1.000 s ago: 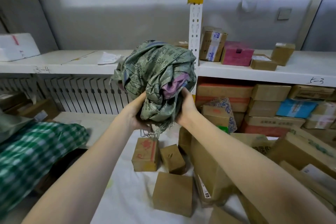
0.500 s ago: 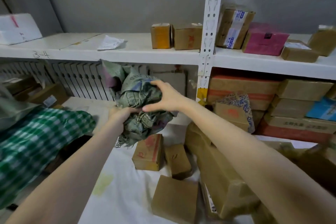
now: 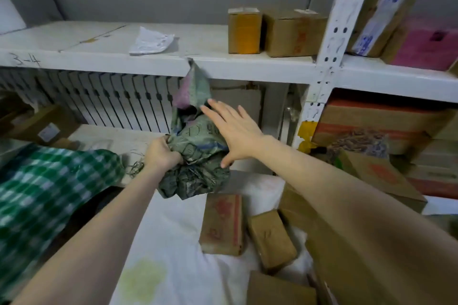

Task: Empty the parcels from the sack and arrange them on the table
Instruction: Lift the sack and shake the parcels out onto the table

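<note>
Head view: the left hand (image 3: 162,156) grips the crumpled green woven sack (image 3: 198,153), its fingers (image 3: 173,156) curled into the fabric on the sack's left side. The right hand (image 3: 235,131) lies over the sack's right side with its fingers straight and spread wide, holding nothing. The sack hangs bunched above the far edge of the white-sheeted surface (image 3: 173,242), one corner poking up to the white shelf (image 3: 99,57). Just below it on the sheet lie a red-printed cardboard parcel (image 3: 221,224) and, just beside that, a smaller brown parcel (image 3: 271,239). A green checked bag (image 3: 49,193) lies at the left.
</note>
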{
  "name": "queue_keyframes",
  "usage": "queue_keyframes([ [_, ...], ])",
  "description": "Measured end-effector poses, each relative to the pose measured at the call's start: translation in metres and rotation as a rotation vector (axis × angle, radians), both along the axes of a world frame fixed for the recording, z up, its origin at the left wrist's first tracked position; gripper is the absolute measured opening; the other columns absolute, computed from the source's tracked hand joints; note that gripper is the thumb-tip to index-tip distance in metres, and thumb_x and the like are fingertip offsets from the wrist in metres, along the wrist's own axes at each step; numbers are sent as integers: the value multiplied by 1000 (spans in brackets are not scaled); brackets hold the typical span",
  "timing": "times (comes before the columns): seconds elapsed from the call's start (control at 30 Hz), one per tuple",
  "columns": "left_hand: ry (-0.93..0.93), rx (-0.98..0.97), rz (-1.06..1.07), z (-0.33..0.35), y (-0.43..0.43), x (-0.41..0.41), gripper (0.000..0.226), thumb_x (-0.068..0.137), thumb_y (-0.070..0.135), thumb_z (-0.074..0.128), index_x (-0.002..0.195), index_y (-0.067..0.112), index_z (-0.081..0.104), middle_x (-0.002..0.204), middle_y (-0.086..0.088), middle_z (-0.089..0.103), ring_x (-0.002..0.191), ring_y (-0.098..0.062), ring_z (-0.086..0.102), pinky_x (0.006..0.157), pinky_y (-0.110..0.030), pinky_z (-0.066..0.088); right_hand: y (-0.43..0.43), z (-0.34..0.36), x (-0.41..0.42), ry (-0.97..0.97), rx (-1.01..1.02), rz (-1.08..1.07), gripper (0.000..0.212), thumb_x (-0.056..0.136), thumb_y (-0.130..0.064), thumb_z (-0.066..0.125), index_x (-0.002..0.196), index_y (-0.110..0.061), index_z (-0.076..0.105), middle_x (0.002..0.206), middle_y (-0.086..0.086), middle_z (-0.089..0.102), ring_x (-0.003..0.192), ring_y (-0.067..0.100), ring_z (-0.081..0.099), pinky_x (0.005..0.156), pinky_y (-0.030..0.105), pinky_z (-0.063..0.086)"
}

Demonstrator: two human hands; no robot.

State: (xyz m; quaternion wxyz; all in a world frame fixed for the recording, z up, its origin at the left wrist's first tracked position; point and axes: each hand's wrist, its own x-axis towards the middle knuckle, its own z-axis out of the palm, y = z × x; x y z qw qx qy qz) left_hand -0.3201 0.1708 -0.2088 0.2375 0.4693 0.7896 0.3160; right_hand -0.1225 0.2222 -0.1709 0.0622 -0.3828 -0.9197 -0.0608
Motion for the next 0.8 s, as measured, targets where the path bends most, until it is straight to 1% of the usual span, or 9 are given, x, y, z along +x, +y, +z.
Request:
queue_keyframes([
  [0.07, -5, 72, -165, -8, 9, -11, 30, 65, -9, 70, 90, 7, 64, 89, -11, 68, 88, -26, 62, 74, -32, 52, 20, -8, -12, -76, -148, -23, 148, 50, -60, 85, 152, -22, -14, 162, 1, -9, 150, 22, -6, 117, 55, 5],
  [0.17, -46, 172, -355, -17, 19, -25, 28, 70, -15, 67, 71, 13, 63, 72, 5, 67, 73, -7, 64, 65, -19, 48, 32, -28, -26, -12, -445, -43, 145, 50, -55, 88, 152, -18, -6, 162, 7, 5, 148, 26, 10, 119, 46, 18],
  [0.23, -75, 205, -437, -25, 29, -38, 22, 69, -10, 68, 72, 12, 68, 71, 10, 72, 72, 1, 67, 84, -25, 51, 35, -42, -35, 104, -556, -72, 139, 49, -50, 91, 151, -16, 3, 157, 10, 21, 142, 29, 26, 115, 43, 29],
  [0.3, -40, 230, -486, -33, 34, -47, 20, 68, -5, 67, 74, 13, 71, 77, 12, 75, 79, -1, 70, 101, -41, 45, 36, -54, -42, 172, -629, -127, 125, 51, -45, 92, 148, -11, 19, 147, 8, 41, 132, 26, 43, 108, 40, 39],
  [0.4, -27, 182, -495, -43, 40, -57, 47, 71, -21, 58, 73, 25, 68, 74, 23, 72, 81, 6, 67, 80, -20, 53, 47, -78, -61, 228, -709, -245, 104, 41, -61, 89, 125, -11, 55, 119, 4, 66, 108, 24, 62, 93, 40, 52],
  [0.5, 236, 201, -384, -42, 47, -61, 40, 67, -8, 59, 89, 25, 63, 101, 2, 68, 109, -25, 60, 90, -45, 49, 69, -122, -73, 529, -819, -386, 108, 21, -69, 81, 117, -22, 63, 114, -4, 70, 106, 20, 65, 94, 43, 52],
  [0.6, 410, 178, -130, -47, 62, -68, 72, 70, -2, 65, 135, 20, 43, 137, -12, 41, 129, -33, 36, 96, -51, 43, 67, -135, -90, 773, -883, -542, 67, 27, -55, 83, 87, -33, 66, 106, -6, 73, 102, 19, 66, 94, 42, 52],
  [0.67, 440, 194, -61, -51, 62, -66, 67, 76, 3, 64, 138, 18, 40, 139, -13, 37, 129, -35, 35, 91, -47, 46, 58, -135, -98, 849, -891, -642, 49, 41, -46, 87, 81, -31, 62, 101, -4, 72, 97, 22, 66, 91, 40, 53],
  [0.8, 518, 236, -44, -68, 53, -58, 42, 85, 28, 62, 123, 12, 55, 118, -16, 51, 113, -36, 48, 83, -43, 48, 55, -145, -95, 1170, -1078, -939, 45, 67, -24, 82, 107, -12, 65, 99, 3, 67, 90, 26, 64, 84, 37, 55],
])
